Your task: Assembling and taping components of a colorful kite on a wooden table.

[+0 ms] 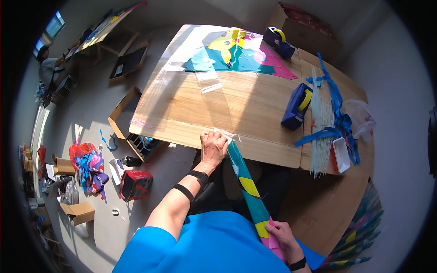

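A long rolled kite (252,200) in teal, yellow and pink slants from the table's front edge down to my lap. At its upper end, my left hand (214,148) has its fingers curled on crinkled clear plastic (226,134); what lies under the fingers is partly hidden. My right hand (283,235) wraps round the pink and yellow lower part of the roll. A long, flat clear plastic sleeve (211,93) runs over the table (177,100) toward my left hand. Farther back, a colourful printed kite (246,57) lies spread out.
Two blue tape dispensers (297,107) with yellow rolls stand at the right. Beside them lie thin pale rods (321,123), blue ribbon (339,104) and a white tray (340,154). Open boxes (129,113) and a red bag (135,184) occupy the left floor. A person (48,68) is at another table.
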Action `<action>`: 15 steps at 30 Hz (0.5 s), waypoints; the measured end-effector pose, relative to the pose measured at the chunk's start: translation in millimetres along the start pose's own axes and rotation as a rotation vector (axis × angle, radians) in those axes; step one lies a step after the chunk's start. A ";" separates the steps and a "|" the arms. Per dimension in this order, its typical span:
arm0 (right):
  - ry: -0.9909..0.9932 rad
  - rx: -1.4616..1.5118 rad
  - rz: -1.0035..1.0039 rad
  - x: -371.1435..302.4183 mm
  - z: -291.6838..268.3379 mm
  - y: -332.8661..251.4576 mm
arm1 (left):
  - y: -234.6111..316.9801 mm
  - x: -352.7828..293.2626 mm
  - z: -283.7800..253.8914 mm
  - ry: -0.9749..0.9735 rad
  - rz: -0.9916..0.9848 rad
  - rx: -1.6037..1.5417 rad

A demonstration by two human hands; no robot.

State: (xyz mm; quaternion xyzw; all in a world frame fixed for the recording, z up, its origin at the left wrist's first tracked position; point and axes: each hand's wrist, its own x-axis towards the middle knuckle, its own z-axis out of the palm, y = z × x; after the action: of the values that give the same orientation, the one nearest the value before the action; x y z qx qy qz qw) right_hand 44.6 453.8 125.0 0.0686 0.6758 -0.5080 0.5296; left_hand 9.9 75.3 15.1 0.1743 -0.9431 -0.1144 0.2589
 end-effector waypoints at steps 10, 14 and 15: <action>-0.045 -0.212 -0.095 31.3 -12.2 9.3 | 2.3 -8.3 2.8 -0.030 -0.039 -0.057; 0.021 -0.311 -0.183 35.0 -10.7 10.0 | 8.6 -12.1 2.7 -0.051 -0.062 -0.108; -0.007 -0.283 -0.168 37.1 -11.8 11.6 | 12.6 -11.3 3.5 -0.025 -0.110 -0.136</action>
State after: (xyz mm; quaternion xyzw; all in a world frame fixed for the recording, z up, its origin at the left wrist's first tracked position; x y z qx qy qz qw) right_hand 28.4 451.7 87.8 -0.0653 0.7423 -0.4504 0.4918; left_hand 13.7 91.6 11.0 0.2063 -0.9253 -0.1944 0.2519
